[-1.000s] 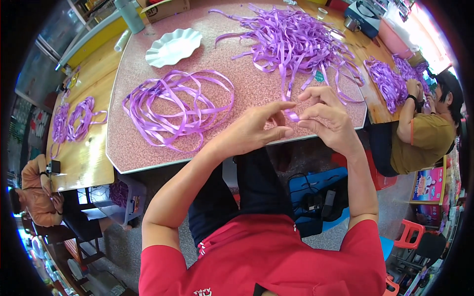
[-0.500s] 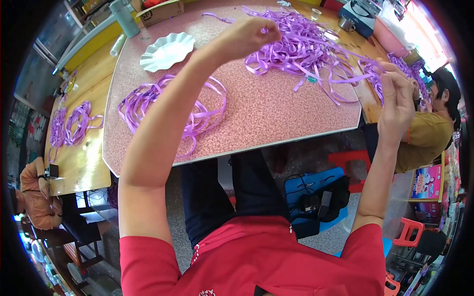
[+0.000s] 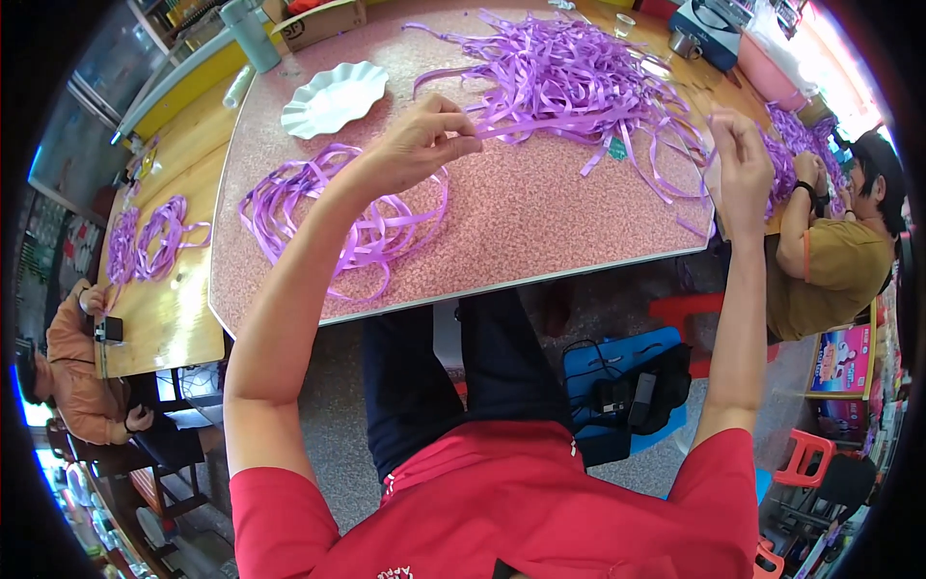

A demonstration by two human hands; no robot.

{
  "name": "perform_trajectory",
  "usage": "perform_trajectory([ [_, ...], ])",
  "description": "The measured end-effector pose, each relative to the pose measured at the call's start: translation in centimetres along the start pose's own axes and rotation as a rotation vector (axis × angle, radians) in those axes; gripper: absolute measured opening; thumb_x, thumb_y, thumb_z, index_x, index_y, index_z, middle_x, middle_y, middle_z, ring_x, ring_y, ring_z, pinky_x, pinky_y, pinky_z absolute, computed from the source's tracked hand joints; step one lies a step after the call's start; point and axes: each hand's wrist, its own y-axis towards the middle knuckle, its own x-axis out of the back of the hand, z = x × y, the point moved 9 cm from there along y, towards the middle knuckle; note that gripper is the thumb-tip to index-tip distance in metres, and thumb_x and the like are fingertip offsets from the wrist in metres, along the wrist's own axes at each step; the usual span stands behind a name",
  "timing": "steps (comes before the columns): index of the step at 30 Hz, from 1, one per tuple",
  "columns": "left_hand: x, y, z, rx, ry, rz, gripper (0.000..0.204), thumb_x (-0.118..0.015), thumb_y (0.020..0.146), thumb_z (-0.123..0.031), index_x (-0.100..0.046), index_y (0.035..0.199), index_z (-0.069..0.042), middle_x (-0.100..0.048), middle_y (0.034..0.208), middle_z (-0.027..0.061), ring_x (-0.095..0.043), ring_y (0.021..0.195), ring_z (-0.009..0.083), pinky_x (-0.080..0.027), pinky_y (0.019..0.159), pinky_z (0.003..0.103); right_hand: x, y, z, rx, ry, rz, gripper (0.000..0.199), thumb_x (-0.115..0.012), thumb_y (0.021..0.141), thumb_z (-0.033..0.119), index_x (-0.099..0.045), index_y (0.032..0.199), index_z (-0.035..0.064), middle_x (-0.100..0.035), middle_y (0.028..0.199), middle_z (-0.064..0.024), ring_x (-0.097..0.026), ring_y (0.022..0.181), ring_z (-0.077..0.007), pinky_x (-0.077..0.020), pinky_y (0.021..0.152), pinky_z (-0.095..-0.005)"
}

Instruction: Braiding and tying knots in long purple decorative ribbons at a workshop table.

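My left hand [image 3: 424, 145], closed in a pinch, holds a purple ribbon [image 3: 540, 124] above the pink speckled table [image 3: 540, 207]. From those fingers the strip runs rightward along the front of a large tangled heap of purple ribbon [image 3: 579, 72]. Over the table's right corner is my right hand [image 3: 743, 159], raised with fingers pinched together. Whether a ribbon end sits in that pinch is too small to make out. A short piece of ribbon [image 3: 691, 228] shows just left of my right wrist. Beneath my left forearm lies a loose coil of purple ribbon [image 3: 410, 227], partly covered by the arm.
A white scalloped dish [image 3: 335, 99] and a green bottle [image 3: 251, 37] stand at the back left. More ribbon coils [image 3: 162, 236] lie on the wooden table at left. One person [image 3: 844, 261] handles ribbon at right; another [image 3: 77, 347] sits at left. A blue stool [image 3: 579, 372] holds black gear.
My left hand has come down and left, off the heap, drawing the ribbon along. My right hand has shifted slightly left. The person at left has moved their arms.
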Motion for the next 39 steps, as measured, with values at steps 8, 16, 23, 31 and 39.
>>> perform_trajectory([
  [8, -3.6, -1.0, -0.4, 0.119, -0.828, 0.109, 0.03, -0.059, 0.099, -0.032, -0.067, 0.105, -0.004, -0.066, 0.106, 0.0039, -0.062, 0.087, 0.0098, -0.052, 0.077, 0.025, -0.8, 9.4, 2.8, 0.158, 0.067, -0.009, 0.017, -0.058, 0.099, 0.011, -0.065, 0.109, -0.0007, -0.068, 0.11, -0.0059, -0.061, 0.102, -0.011, -0.0463, 0.093, -0.0236],
  [16, -5.0, -1.6, -3.7, 0.063, -1.002, 0.163, 0.03, -0.059, 0.1, -0.028, -0.066, 0.113, -0.003, -0.064, 0.085, -0.001, -0.061, 0.079, 0.008, -0.051, 0.074, 0.024, -9.5, 3.2, 4.6, 0.296, -0.49, 0.442, 0.035, -0.068, 0.09, 0.019, -0.065, 0.121, 0.0034, -0.067, 0.118, -0.0137, -0.066, 0.101, -0.0248, -0.0501, 0.094, -0.0367],
  [23, -5.7, 0.5, -4.6, 0.028, -0.764, 0.167, 0.026, -0.057, 0.101, -0.026, -0.065, 0.105, -0.001, -0.064, 0.078, 0.0003, -0.061, 0.073, 0.0085, -0.049, 0.067, 0.023, -18.3, -6.2, 7.2, -0.326, 0.52, 0.881, 0.031, -0.065, 0.096, 0.018, -0.065, 0.12, -0.0007, -0.068, 0.106, -0.0056, -0.064, 0.092, -0.012, -0.0515, 0.083, -0.025],
  [31, -5.5, 2.6, -6.0, -0.032, -0.592, 0.111, 0.028, -0.055, 0.101, -0.023, -0.057, 0.113, 0.002, -0.061, 0.072, 0.0036, -0.058, 0.066, 0.0093, -0.046, 0.058, 0.026, -14.8, -5.0, 4.1, -0.349, 0.262, 0.644, 0.017, -0.064, 0.096, 0.015, -0.071, 0.096, -0.0013, -0.062, 0.078, 0.004, -0.05, 0.07, -0.0023, -0.0388, 0.058, -0.0213],
  [39, -8.2, 5.4, -7.0, -0.003, -0.484, -0.048, 0.035, -0.053, 0.096, -0.015, -0.054, 0.129, -0.001, -0.041, 0.064, -0.0041, -0.039, 0.058, 0.0055, -0.032, 0.052, 0.027, -12.5, -1.6, -3.3, 0.138, -0.12, 0.393, 0.019, -0.059, 0.098, 0.017, -0.07, 0.097, 0.0018, -0.063, 0.073, -0.0042, -0.055, 0.069, -0.0092, -0.0434, 0.061, -0.0281],
])
